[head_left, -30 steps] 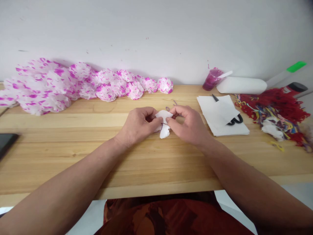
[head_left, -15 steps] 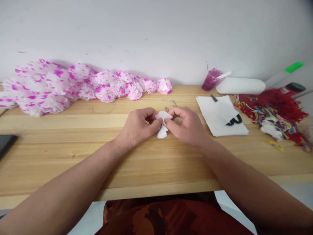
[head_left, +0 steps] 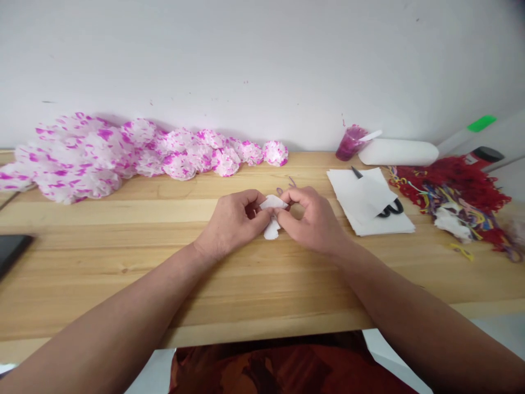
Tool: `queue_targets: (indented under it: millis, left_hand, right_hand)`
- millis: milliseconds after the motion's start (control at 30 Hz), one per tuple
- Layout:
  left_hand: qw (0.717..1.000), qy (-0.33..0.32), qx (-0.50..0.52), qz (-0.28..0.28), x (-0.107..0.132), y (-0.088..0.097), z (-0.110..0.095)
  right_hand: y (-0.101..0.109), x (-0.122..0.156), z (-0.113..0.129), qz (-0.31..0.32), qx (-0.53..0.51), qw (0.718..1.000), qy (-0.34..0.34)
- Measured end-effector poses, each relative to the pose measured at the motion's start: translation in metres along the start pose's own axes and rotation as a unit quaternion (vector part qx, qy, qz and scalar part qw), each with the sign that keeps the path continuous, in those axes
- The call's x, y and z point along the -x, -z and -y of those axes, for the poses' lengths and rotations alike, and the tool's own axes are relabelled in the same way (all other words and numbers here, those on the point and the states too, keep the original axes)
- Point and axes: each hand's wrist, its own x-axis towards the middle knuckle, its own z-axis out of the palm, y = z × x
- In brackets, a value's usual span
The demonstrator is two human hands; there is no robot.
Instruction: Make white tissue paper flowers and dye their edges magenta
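Between my two hands is a small piece of white tissue paper [head_left: 271, 230], gathered at its middle and fanned out above and below. My left hand [head_left: 233, 219] pinches it from the left between thumb and fingers. From the other side my right hand [head_left: 308, 220] pinches it too, the thumbs nearly meeting at the gathered waist. Whether yarn runs round that waist is hidden by the fingertips. Just beyond the fingers a thin purple yarn piece [head_left: 292, 181] lies on the wooden table [head_left: 262, 290].
Pink-spotted white paper pompoms [head_left: 82, 158] line the wall on the left. Right of my hands are stacked white sheets [head_left: 356, 210] with black-handled scissors [head_left: 391, 208], a cup of purple liquid [head_left: 350, 143], a white roll [head_left: 397, 152] and heaped coloured yarn [head_left: 455, 183]. A dark flat object [head_left: 12, 253] lies far left.
The view has tilted up slightly, so everything sits a little lower. My thumbs have drawn closer together over the tissue paper's waist; both hands keep their pinch.
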Motion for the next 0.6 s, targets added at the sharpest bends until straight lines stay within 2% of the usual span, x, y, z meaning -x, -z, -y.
queue_targets:
  millis: [200,333,467,600]
  left_hand:
    - [0.999,-0.011,0.023,-0.020,-0.0010,-0.0021,0.0035]
    - [0.997,-0.055,0.025,-0.045,-0.0014,-0.0033,0.0040]
    - [0.993,-0.108,0.030,-0.040,-0.0001,-0.0039,0.0021]
    - [0.992,-0.108,0.058,-0.024,0.0012,-0.0041,-0.0002]
  right_hand:
    - [-0.0002,-0.0002,-0.0008,-0.003,0.006,1.000,-0.003]
    - [0.0001,0.0006,0.0004,-0.012,0.008,1.000,-0.001]
    - [-0.0006,0.0011,-0.0005,-0.019,0.020,1.000,0.007]
    - [-0.0015,0.0006,-0.0012,-0.018,0.012,1.000,0.022]
